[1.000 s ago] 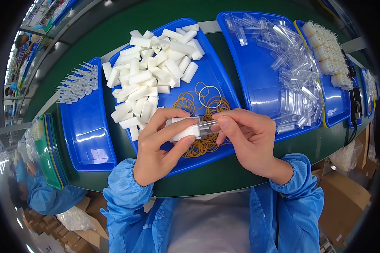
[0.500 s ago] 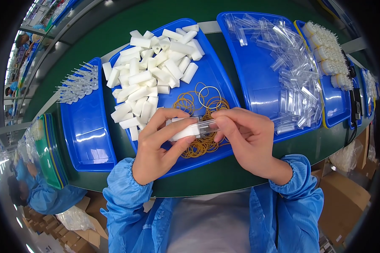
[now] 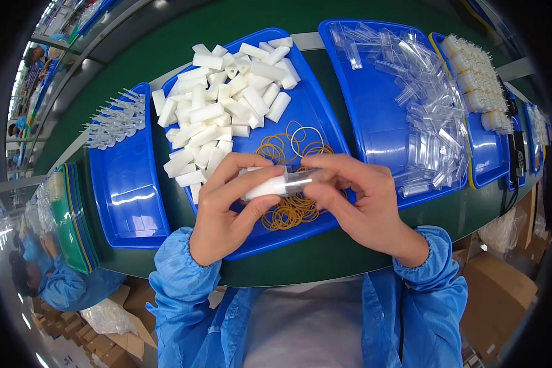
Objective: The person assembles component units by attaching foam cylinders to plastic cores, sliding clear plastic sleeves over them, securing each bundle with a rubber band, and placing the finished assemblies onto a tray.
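Note:
My left hand [image 3: 227,208] grips a white plastic cylinder [image 3: 265,186] at its left end. My right hand [image 3: 362,205] holds a clear plastic cap [image 3: 302,179] fitted over the cylinder's right end. Both hands hover over the near part of a blue tray [image 3: 316,110], above a heap of tan rubber bands [image 3: 288,211]. Many more white cylinders [image 3: 221,110] lie piled in the far half of that tray.
A blue tray [image 3: 374,98] to the right holds clear plastic caps [image 3: 429,110]. A further tray holds white parts [image 3: 478,80]. A left blue tray [image 3: 129,190] carries small clear pieces [image 3: 113,122]. A person in blue [image 3: 55,282] sits at lower left, near cardboard boxes [image 3: 503,288].
The hands have stayed in place over the rubber bands; the clear cap has slid slightly further onto the white cylinder.

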Available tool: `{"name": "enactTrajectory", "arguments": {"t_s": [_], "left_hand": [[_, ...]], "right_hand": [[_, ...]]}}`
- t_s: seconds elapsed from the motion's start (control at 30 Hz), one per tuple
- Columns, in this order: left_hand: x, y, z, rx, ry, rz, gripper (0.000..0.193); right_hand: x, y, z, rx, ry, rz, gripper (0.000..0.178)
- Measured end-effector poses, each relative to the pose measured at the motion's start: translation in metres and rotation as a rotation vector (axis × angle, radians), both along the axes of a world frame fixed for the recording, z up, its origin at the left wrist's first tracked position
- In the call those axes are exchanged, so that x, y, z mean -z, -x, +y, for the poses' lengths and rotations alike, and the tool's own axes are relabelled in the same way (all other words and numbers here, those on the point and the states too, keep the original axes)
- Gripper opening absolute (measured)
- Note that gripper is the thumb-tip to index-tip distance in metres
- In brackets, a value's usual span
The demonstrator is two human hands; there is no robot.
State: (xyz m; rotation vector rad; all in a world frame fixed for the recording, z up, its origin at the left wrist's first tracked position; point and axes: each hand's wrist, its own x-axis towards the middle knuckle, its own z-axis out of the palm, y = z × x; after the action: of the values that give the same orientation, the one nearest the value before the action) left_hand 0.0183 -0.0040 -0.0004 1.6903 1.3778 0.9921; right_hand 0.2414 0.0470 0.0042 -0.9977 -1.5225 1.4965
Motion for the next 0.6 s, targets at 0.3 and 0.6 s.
{"name": "enactTrajectory", "arguments": {"t_s": [0.3,0.6], "left_hand": [[-0.003,0.007,0.002,-0.012,0.269,-0.642,0.050],[0.006,0.002,-0.003,0.065,0.278,-0.678,0.056]], "right_hand": [[0.003,-0.008,0.014,-0.103,-0.390,-0.056,0.032],[0.006,-0.002,0.003,-0.092,-0.329,0.043,0.034]]}}
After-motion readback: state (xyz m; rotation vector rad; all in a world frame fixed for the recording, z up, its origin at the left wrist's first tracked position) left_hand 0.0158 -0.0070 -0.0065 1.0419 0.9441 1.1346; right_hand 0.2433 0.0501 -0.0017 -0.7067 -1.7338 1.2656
